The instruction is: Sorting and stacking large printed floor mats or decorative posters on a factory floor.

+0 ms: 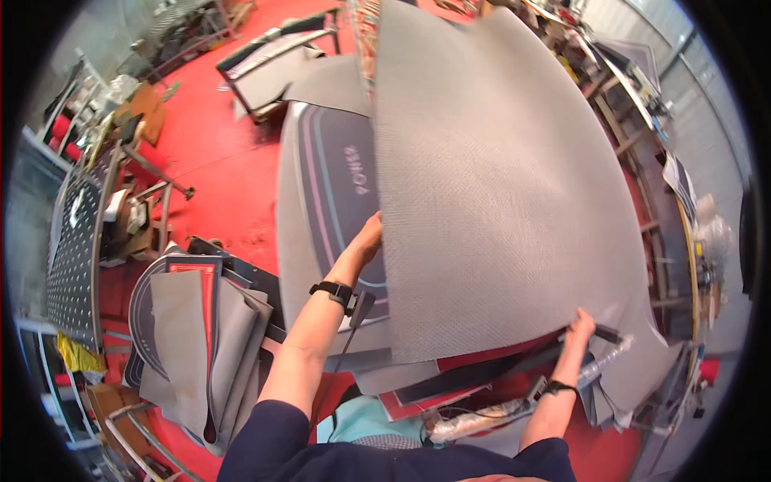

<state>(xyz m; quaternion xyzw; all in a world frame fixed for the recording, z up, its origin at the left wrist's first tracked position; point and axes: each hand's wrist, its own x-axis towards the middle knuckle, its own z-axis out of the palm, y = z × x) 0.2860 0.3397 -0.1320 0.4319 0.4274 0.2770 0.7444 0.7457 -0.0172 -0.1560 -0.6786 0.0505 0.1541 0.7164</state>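
A large grey textured mat (498, 177) fills the middle of the view, its underside toward me, lifted off a stack. My left hand (369, 234) grips its left edge about halfway up. My right hand (580, 326) pinches its lower right corner. Under it lies another grey mat (325, 185) with dark curved panels and pink and blue lines. Both wrists wear black bands.
More mats in grey, red and black are piled on a stand (193, 321) at lower left. A metal cart (273, 56) with grey sheets stands behind on the red floor (217, 169). A perforated black table (72, 241) sits far left, wooden shelving (642, 145) at right.
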